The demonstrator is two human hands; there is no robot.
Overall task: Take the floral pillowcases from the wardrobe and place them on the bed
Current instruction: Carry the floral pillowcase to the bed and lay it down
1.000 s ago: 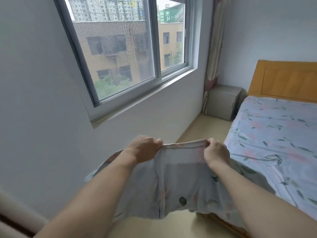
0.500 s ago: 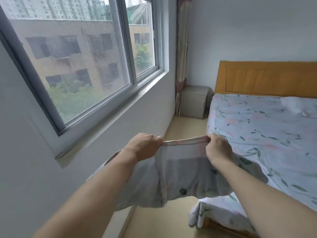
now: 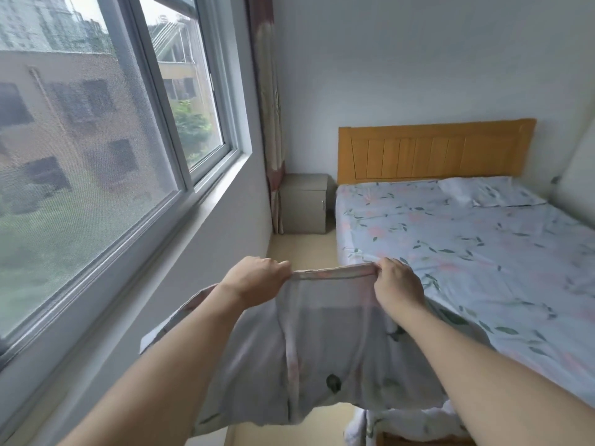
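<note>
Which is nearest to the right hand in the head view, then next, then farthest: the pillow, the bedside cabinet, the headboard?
From the right hand:
1. Bedside cabinet, left of the bed, in the corner.
2. Pillow, at the bed's head, right side.
3. Headboard, against the back wall.

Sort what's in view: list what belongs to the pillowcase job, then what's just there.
Part of the job:
left hand
right hand
floral pillowcase, gripped at its top edge by both hands
bed

Just there:
nightstand
curtain
window
pillow by the headboard
</note>
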